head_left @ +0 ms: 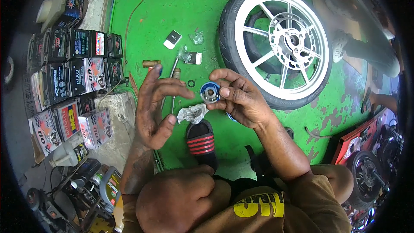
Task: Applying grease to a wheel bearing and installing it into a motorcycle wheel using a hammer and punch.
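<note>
My right hand [246, 101] pinches a small ball bearing [210, 94] between thumb and fingers; blue grease coats part of its face. To its left, my left hand [156, 105] is raised with fingers apart and nothing in it, a blue smear on one fingertip. Below the bearing lies a crumpled white rag or tissue [192, 113]. A small black ring [191, 83] rests on the green floor between my hands. Behind the left fingers are a tool with a brown handle [176, 74] and a brass-coloured cylinder [150, 64]. A blue item [231, 117] is mostly hidden under my right hand.
A white spoked motorcycle wheel with tyre [240, 30] lies at the far right. Two small boxes [173, 39] and clear plastic [197, 38] lie ahead. Stacked batteries [54, 82] line the left side. Another person's leg [375, 51] is at the right. My sandal [201, 140] is below the rag.
</note>
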Demonstrator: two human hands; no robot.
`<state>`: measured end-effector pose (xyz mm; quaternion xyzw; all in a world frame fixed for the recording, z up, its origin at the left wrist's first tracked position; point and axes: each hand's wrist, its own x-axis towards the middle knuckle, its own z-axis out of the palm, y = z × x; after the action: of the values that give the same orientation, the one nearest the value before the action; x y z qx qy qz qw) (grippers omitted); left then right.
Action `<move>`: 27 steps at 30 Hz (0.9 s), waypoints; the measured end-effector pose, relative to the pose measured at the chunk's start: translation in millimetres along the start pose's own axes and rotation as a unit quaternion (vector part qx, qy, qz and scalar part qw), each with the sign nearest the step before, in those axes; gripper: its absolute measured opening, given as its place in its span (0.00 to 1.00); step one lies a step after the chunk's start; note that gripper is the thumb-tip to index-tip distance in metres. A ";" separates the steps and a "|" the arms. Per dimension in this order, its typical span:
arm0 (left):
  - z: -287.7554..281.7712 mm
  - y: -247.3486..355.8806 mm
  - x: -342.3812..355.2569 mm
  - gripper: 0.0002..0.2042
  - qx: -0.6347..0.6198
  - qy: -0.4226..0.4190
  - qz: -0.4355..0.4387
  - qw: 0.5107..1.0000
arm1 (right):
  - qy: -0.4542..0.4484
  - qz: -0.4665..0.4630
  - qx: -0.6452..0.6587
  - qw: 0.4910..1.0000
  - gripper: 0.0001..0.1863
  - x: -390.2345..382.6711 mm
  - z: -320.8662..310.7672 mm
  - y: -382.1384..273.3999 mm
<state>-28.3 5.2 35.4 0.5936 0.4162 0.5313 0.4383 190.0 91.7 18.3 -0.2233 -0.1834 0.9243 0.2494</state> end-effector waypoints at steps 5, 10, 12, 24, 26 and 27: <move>26.4 1.5 6.9 0.44 0.213 0.004 0.097 0.972 | 0.021 -0.016 -0.015 1.000 0.23 -0.2 2.9 -0.2; 27.7 -16.7 1.5 0.47 0.296 -0.018 0.122 0.947 | 0.030 -0.030 -0.020 0.999 0.22 0.5 4.7 0.5; 25.5 -17.1 1.1 0.46 0.385 -0.024 0.136 0.913 | 0.037 -0.043 -0.018 0.998 0.21 -0.1 3.5 -0.8; 20.6 3.8 3.0 0.33 0.342 0.003 0.037 0.939 | 0.039 -0.091 -0.098 0.990 0.23 0.8 0.1 -4.9; 27.9 7.2 7.0 0.34 0.275 0.003 0.004 0.961 | 0.035 -0.103 -0.112 0.988 0.23 0.3 0.8 -1.8; 30.3 6.2 8.6 0.35 0.202 0.002 -0.028 0.979 | 0.036 -0.115 -0.127 0.985 0.24 -0.2 -0.1 -0.8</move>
<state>2.9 9.5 42.0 0.6568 0.5325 0.4252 0.3229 190.5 92.3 18.6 -0.2641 -0.3147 0.8498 0.3301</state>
